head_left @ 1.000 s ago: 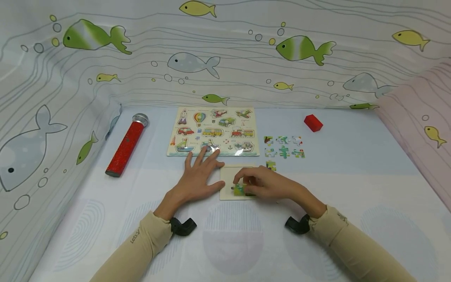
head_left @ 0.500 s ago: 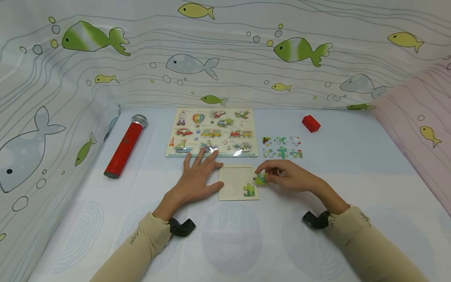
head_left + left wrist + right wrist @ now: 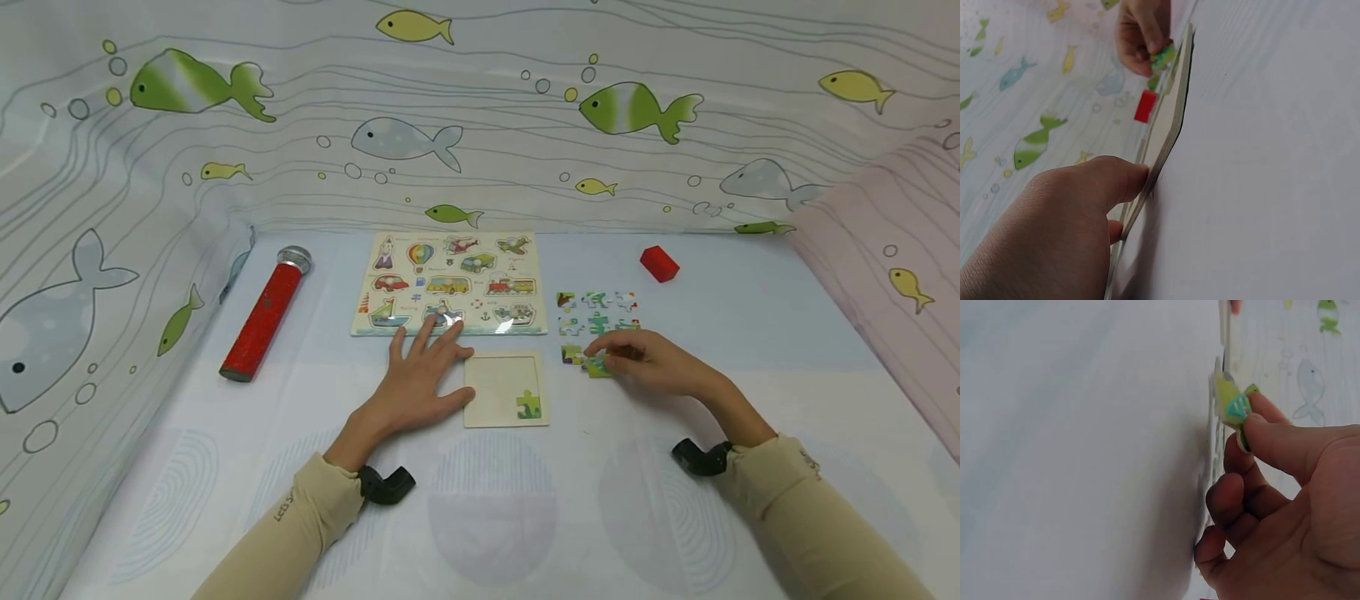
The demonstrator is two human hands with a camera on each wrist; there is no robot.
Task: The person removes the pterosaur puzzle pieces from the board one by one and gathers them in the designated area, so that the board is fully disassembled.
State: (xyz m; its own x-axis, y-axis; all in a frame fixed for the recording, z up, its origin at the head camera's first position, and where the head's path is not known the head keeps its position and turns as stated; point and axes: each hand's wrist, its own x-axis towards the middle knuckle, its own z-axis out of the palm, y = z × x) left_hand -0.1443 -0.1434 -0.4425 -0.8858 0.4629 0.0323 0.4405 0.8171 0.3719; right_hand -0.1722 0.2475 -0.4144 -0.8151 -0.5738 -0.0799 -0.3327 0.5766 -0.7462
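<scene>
My right hand (image 3: 656, 360) pinches a green jigsaw piece (image 3: 1232, 403) between thumb and fingers, low beside the loose puzzle pieces (image 3: 597, 322). In the head view that piece overlaps the front row of them. My left hand (image 3: 420, 379) lies with fingers spread, its thumb and index fingertip at the left edge of a square wooden puzzle frame (image 3: 491, 392). One green jigsaw piece (image 3: 528, 405) sits in the frame's lower right corner. The left wrist view shows the left thumb (image 3: 1129, 181) against the frame's edge.
Behind the frame lies a vehicle peg puzzle board (image 3: 450, 283), which the left fingertips overlap in the head view. A red toy microphone (image 3: 264, 321) lies at the left. At the back right sits a red block (image 3: 660, 263). Fish-printed cloth (image 3: 517, 100) rises behind.
My right hand has moved right, away from the frame to the loose pieces, carrying the green jigsaw piece. The corner piece in the frame came into view. My left hand has stayed put.
</scene>
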